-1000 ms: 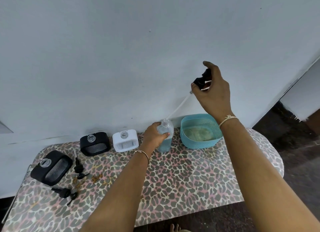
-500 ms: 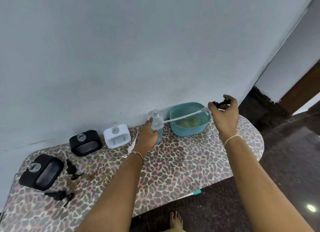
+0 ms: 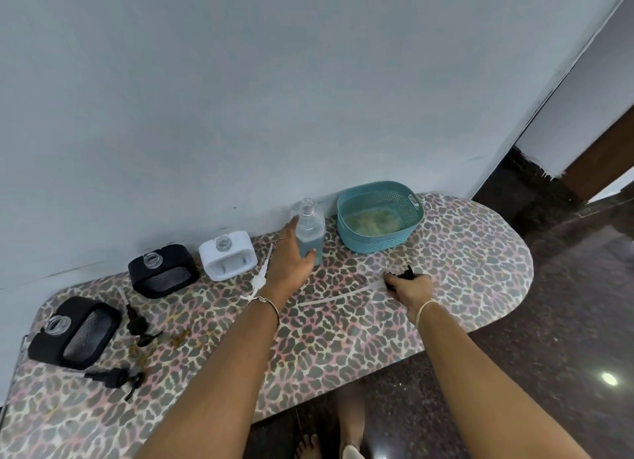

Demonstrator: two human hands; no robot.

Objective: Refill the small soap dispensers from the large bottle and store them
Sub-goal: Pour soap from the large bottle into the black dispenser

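The large clear bottle (image 3: pixel 310 232) of pale blue soap stands uncapped against the wall. My left hand (image 3: pixel 290 256) grips its lower body. My right hand (image 3: pixel 410 287) holds the bottle's black pump head (image 3: pixel 403 275) down on the table, its long clear tube (image 3: pixel 339 295) lying flat toward the left. A white dispenser (image 3: pixel 228 256) and two black dispensers (image 3: pixel 163 270) (image 3: pixel 73 331) sit open-necked along the left. Two black pump tops (image 3: pixel 137 325) (image 3: pixel 115 378) and a white pump top (image 3: pixel 260 277) lie loose near them.
A teal perforated basket (image 3: pixel 377 234) holding a pale cloth stands right of the bottle by the wall. The leopard-print table (image 3: pixel 463 270) ends in a rounded right edge. Dark polished floor lies beyond, and bare feet (image 3: pixel 308 446) show below the table's front edge.
My right hand has carried the pump head from high over the bottle, right and down, onto the table. The tube is out of the bottle. My left hand has stayed on the bottle.
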